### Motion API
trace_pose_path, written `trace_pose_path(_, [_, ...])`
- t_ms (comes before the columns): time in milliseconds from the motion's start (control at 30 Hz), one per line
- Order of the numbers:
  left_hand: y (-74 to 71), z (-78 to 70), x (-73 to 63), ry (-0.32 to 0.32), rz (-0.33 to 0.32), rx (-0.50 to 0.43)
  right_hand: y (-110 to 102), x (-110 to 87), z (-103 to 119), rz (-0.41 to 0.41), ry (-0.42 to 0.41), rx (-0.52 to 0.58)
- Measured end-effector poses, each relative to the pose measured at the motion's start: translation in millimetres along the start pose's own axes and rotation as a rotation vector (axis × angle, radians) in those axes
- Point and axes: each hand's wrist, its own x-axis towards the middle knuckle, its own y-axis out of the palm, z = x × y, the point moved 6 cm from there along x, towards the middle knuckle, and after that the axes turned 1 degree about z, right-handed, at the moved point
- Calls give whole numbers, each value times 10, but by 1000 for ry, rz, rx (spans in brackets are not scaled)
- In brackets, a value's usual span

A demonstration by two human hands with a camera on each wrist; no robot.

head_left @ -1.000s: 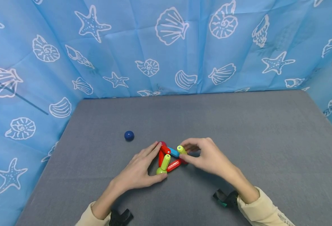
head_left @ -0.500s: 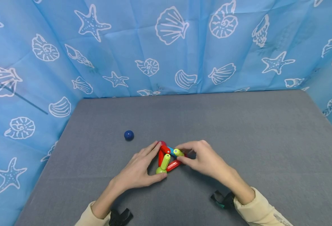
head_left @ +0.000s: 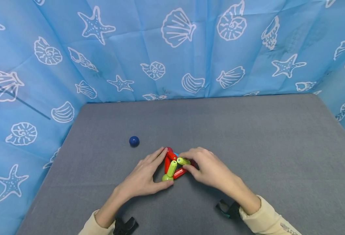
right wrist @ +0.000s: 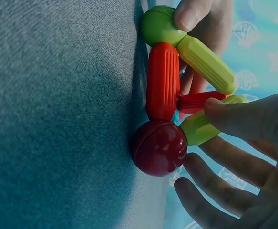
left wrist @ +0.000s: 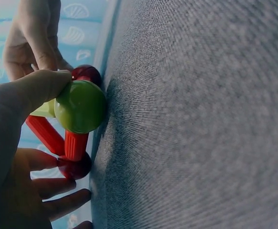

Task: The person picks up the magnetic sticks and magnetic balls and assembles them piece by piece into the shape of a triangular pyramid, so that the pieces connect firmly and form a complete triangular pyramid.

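A frame of magnetic rods and balls lies on the table as a triangle. My left hand (head_left: 144, 179) spans its left side with outstretched fingers. Its thumb presses the green ball (left wrist: 81, 106), and its index finger touches the dark red ball (left wrist: 75, 167) at the far corner. My right hand (head_left: 212, 168) pinches a lime rod (right wrist: 196, 129) between thumb and fingers; the rod leans inward from the right corner's dark red ball (right wrist: 159, 148). Another lime rod (head_left: 171, 168) rises from the green ball, and a red rod (head_left: 172, 154) from the far ball. The blue rod (head_left: 176, 154) is mostly hidden.
A dark blue ball (head_left: 134, 141) lies apart on the grey table (head_left: 248, 130), left of and behind the frame. A blue curtain (head_left: 149, 42) with white shells and starfish hangs behind the table and along its sides.
My right hand has moved left and tilted the lime rod inward, so its tip is now close to the other two raised rods' tips. My left hand stays in place.
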Motion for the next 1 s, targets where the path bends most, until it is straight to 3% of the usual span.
trace_pose_path(433, [-20, -2, 4, 4, 8, -17, 31, 6, 23, -20, -16, -48])
trace_pose_path(633, [-61, 14, 39, 52, 50, -45, 52, 11, 17, -13, -17, -64])
trace_pose_path(833, [-119, 65, 77, 77, 95, -64, 76, 7, 2, 23, -22, -28])
trace_pose_path(1000, [-189, 104, 44, 96, 81, -51, 123, 22, 0, 68, -21, 38])
